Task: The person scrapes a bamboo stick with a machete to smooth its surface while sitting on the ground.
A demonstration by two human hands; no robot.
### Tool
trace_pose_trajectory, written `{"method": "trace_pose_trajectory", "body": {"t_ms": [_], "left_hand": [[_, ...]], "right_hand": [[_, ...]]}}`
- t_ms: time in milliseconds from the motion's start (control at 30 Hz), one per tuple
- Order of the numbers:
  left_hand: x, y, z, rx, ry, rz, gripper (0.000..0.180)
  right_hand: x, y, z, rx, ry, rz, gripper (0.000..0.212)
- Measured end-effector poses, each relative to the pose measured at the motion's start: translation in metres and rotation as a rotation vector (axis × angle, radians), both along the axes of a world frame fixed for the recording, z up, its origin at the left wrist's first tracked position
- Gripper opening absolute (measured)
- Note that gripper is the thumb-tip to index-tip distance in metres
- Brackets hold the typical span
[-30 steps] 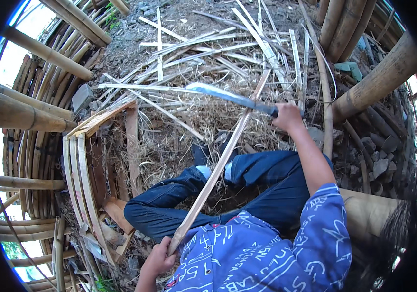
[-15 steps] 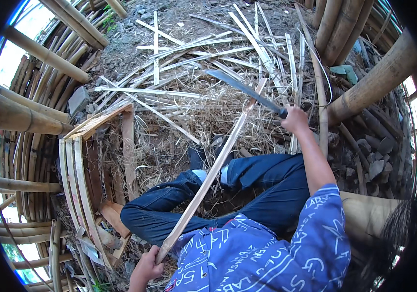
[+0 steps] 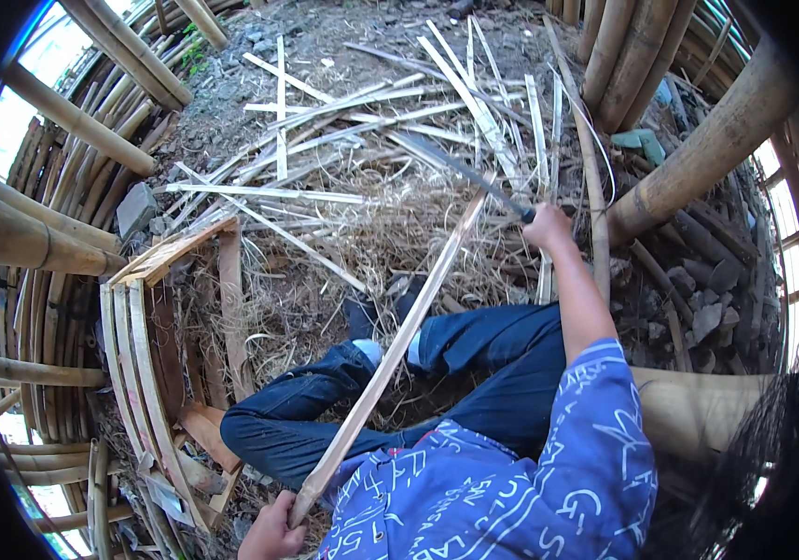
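Note:
My left hand (image 3: 271, 528) is closed around the near end of a long split bamboo strip (image 3: 390, 361). The strip slants up and to the right across my folded legs. Its far end rises past my shins, over the shavings. My right hand (image 3: 548, 229) grips the dark handle of a machete (image 3: 474, 176), arm stretched forward. The blade points up and to the left, past the strip's far tip; whether it touches the strip I cannot tell.
A slatted wooden crate (image 3: 143, 359) stands at my left. Cut bamboo strips (image 3: 353, 121) lie scattered ahead over curly shavings (image 3: 399, 219). Thick bamboo poles (image 3: 698, 149) rise on both sides. Broken stones (image 3: 712, 313) lie at the right, and a grey block (image 3: 136, 207) beyond the crate.
The whole view has shifted, so the scene sits a little further left and lower. Against the strip, the machete has moved slightly; both hands keep their hold.

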State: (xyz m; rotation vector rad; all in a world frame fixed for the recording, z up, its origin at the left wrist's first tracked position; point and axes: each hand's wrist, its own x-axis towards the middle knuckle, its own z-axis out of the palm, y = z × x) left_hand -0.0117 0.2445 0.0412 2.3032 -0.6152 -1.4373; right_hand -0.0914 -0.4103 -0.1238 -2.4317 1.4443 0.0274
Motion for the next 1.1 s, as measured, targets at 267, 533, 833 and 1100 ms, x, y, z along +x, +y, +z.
{"method": "trace_pose_trajectory", "body": {"t_ms": [267,533,833,1100], "left_hand": [[-0.001,0.041,-0.041,-0.197,-0.163,-0.052,0.063],[-0.001,0.033,0.000,-0.119,-0.059,-0.018,0.065],[0.057,-0.074,0.014,-0.213,-0.296,0.269,0.025],[0.067,-0.113,-0.015,-0.602,0.288,0.615,0.016]], "right_hand": [[0.005,0.046,0.021,-0.054,-0.041,0.384,0.023],[-0.038,-0.044,-0.004,-0.030,-0.035,-0.204,0.027],[-0.023,-0.003,-0.023,-0.009,-0.269,-0.141,0.029],[0.000,0.067,-0.001,0.310,-0.630,-0.137,0.014]]}}
